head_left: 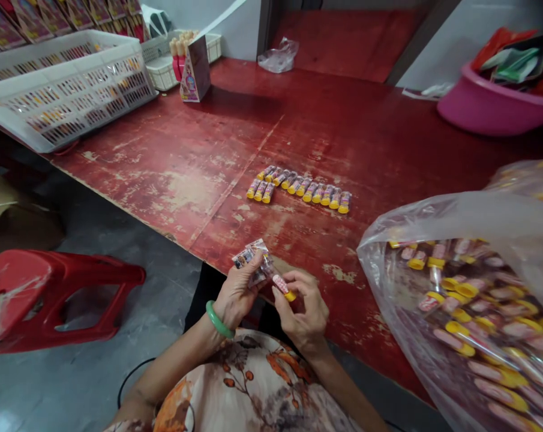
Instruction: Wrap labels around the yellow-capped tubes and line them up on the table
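Over the table's front edge, my left hand (pixel 240 288) pinches a small clear packet (pixel 257 258) with a printed backing. Fingers of my right hand (pixel 303 309) are closed on a small clear tube (pixel 282 284) with a pink-and-white label and a yellow end. The tube is tilted, its upper end close to the packet; I cannot tell whether it is inside it. Farther up the table lies a row of similar tubes (pixel 298 184), with a shorter row of three (pixel 260 190) in front of its left end.
A big clear bag (pixel 388 288) of yellow-ended tubes stands at right, beside the worn red table (pixel 172 186). A pink basin (pixel 478 105) sits at back right. White crate (pixel 86 84), display box (pixel 199 69) and plastic bag (pixel 279 56) are behind. A red stool (pixel 23 294) is left.
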`<action>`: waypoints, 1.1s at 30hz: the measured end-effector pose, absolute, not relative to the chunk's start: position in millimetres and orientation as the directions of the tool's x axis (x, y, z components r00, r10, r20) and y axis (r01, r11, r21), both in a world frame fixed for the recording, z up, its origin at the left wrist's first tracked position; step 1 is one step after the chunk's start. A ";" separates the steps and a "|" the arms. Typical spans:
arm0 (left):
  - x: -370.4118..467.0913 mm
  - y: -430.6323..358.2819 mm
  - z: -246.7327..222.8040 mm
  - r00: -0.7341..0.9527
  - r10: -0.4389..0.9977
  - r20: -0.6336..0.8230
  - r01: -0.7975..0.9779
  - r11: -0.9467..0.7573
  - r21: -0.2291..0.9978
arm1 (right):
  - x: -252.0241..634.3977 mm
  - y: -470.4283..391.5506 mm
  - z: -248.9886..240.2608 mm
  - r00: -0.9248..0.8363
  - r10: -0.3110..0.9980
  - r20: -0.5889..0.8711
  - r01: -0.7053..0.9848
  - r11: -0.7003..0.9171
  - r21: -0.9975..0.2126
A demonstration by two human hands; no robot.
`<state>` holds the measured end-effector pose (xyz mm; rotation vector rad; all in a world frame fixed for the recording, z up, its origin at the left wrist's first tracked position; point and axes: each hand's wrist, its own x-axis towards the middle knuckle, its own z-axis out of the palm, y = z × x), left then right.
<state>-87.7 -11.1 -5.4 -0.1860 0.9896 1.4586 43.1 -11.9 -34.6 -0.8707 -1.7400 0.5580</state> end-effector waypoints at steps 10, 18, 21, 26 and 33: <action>-86.0 -16.1 -6.9 -0.332 0.794 -0.509 -0.743 0.112 0.659 | 42.3 -10.8 -42.1 -0.306 0.602 0.737 0.500 0.761 -0.414; -86.4 -16.0 -5.4 -0.305 0.803 -0.511 -0.727 0.150 0.670 | 36.5 -12.4 -31.5 -0.145 0.810 0.568 0.330 0.581 -0.744; -83.2 -16.9 -6.1 -0.303 0.806 -0.508 -0.723 0.152 0.674 | 34.6 -12.2 -33.1 -0.140 0.758 0.637 0.384 0.635 -0.670; -81.3 -18.7 -3.8 -0.290 0.823 -0.489 -0.715 0.154 0.682 | 40.8 -5.7 -28.3 -0.320 0.688 0.652 0.375 0.724 -0.579; -87.9 -22.0 -2.8 -0.178 0.855 -0.488 -0.725 0.221 0.652 | 63.4 8.5 -11.7 -0.466 0.719 0.516 0.172 0.646 -0.744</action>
